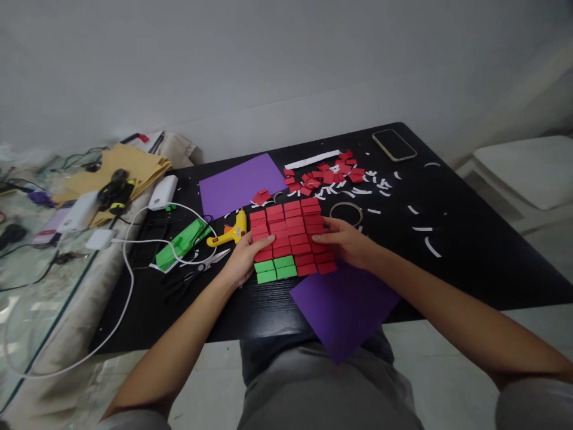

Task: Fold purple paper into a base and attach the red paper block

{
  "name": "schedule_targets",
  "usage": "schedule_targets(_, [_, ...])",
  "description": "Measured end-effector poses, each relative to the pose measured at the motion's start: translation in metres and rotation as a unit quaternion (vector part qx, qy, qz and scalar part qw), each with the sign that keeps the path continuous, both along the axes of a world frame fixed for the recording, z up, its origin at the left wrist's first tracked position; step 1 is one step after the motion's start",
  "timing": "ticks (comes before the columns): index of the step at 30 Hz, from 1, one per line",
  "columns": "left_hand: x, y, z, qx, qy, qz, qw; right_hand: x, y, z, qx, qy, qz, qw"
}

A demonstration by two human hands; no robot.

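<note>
Between my two hands is a panel of folded red paper pieces [290,230] set in rows, with two green pieces at its lower left corner. My left hand [244,260] grips the panel's left edge, thumb on top. On the opposite edge my right hand [344,242] holds it the same way; the fingers beneath are hidden. Under the panel's lower right side lies a purple sheet [342,310], which hangs past the table's front edge. A yellow glue gun [230,230] rests just left of the panel.
Scissors [197,272] and a stack of green paper strips [181,246] lie to the left, crossed by a white cable [129,286]. Behind are another purple sheet [242,182], loose red pieces [324,176] and white scraps. A tape ring [347,206] and a phone [394,145] lie rightward.
</note>
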State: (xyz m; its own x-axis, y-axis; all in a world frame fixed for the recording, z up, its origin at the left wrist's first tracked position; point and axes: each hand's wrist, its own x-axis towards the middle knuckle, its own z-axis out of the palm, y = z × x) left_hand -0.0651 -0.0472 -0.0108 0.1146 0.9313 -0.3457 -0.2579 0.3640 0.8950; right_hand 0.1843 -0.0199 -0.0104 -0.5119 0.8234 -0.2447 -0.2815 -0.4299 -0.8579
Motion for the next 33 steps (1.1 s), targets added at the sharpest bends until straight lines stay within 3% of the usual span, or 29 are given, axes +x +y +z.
schedule_targets(8, [0.002, -0.001, 0.005, 0.003, -0.01, 0.0, 1.0, 0.001, 0.003, -0.002, -0.038, 0.017, 0.001, 0.999])
schedule_targets(14, [-0.001, -0.001, -0.001, 0.06, 0.024, -0.005, 0.998, 0.0, 0.004, -0.005, -0.077, 0.007, -0.014, 0.997])
schedule_targets(21, [-0.003, 0.0, -0.008, 0.128, 0.088, -0.002, 0.988, -0.004, 0.001, -0.008, -0.052, 0.0, -0.051, 0.997])
schedule_targets(33, [-0.002, -0.002, -0.008, 0.128, 0.082, -0.024, 0.988, -0.003, -0.001, -0.007, 0.001, -0.021, -0.027, 0.999])
